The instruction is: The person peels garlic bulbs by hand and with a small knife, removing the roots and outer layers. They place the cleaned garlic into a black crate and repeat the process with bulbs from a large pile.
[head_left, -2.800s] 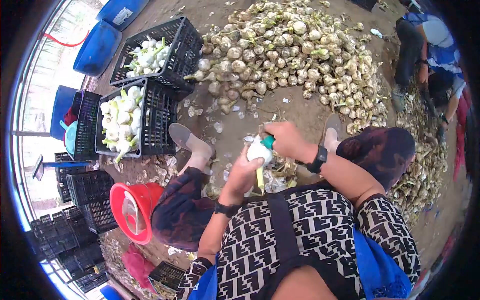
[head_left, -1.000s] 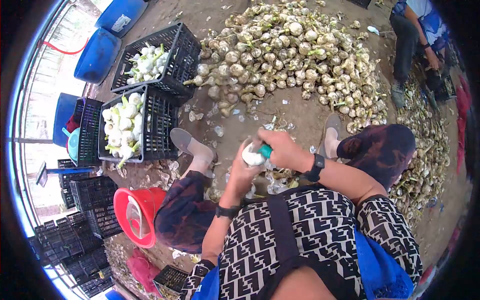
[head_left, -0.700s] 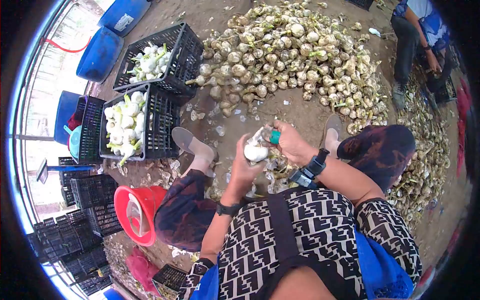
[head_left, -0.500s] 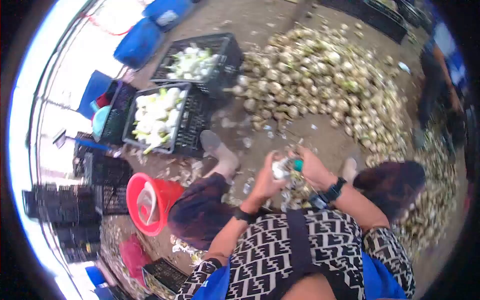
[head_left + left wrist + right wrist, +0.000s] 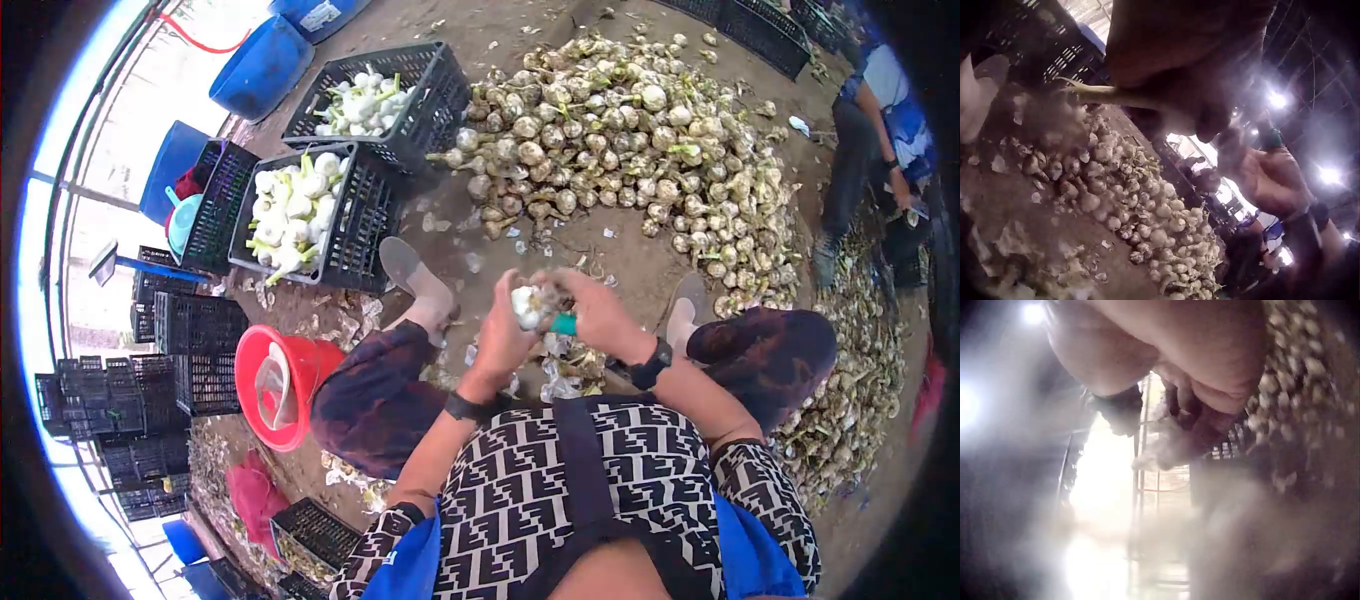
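In the head view, a white garlic bulb [image 5: 525, 308] sits in my left hand [image 5: 503, 335], whose fingers curl round it in front of my lap. Its pale green stem [image 5: 1113, 95] sticks out past the hand in the left wrist view. My right hand [image 5: 605, 318] is up against the bulb's other side, fingers curled at it and blurred. A green wrap or cover [image 5: 563, 324] shows at the right thumb. In the dim right wrist view, bent fingers [image 5: 1204, 419] close at a pale, blurred piece.
A large heap of unpeeled garlic [image 5: 620, 140] lies ahead. Black crates [image 5: 370, 215] of white bulbs stand at left, near a red bucket [image 5: 315, 370] and stacked crates [image 5: 205, 350]. Loose skins [image 5: 560, 375] litter the ground between my feet. Another person [image 5: 880, 130] sits at right.
The bulb has turned in my left hand; its stem, which pointed at my lap, now points away. My right hand left the bulb's neck and came back against it. The head view has shifted.
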